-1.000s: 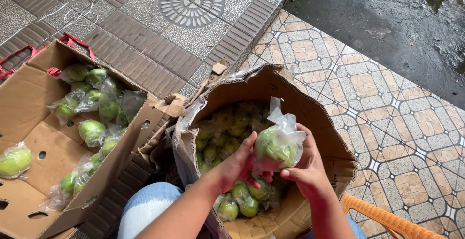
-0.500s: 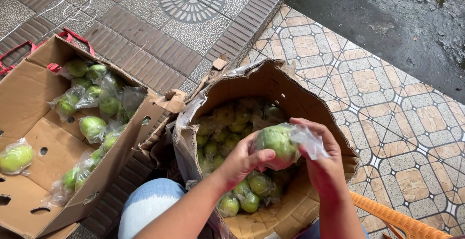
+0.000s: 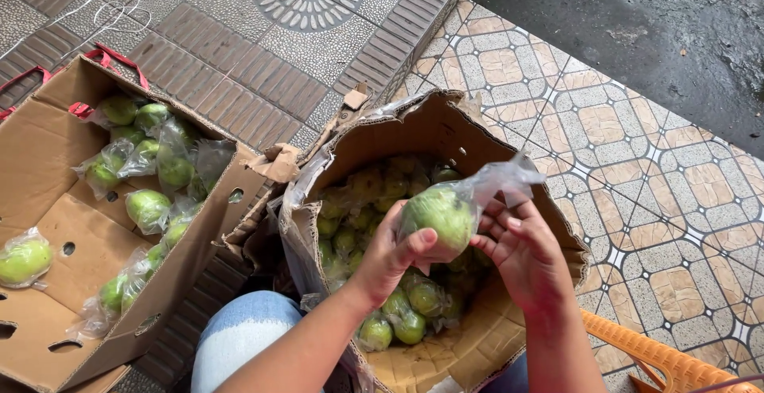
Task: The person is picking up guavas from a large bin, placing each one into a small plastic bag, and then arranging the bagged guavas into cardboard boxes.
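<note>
**Green fruit held in a clear bag over the torn carton**

The left hand is curled around a round green fruit, thumb across its near side, holding it above the open middle carton. The fruit sits inside a clear plastic bag whose loose neck trails up and to the right. The right hand is just right of the fruit, fingers half bent and touching the bag's plastic; whether it pinches the film cannot be told.

Below the hands, the torn brown carton holds many more bagged green fruits, piled against its near and left walls. To the left stands a second cardboard box, with bagged fruits strewn along its right side and one lying alone at its left edge. A knee in blue jeans shows at the near edge, and an orange plastic chair rim at near right. Patterned floor tiles lie to the right of the carton.
</note>
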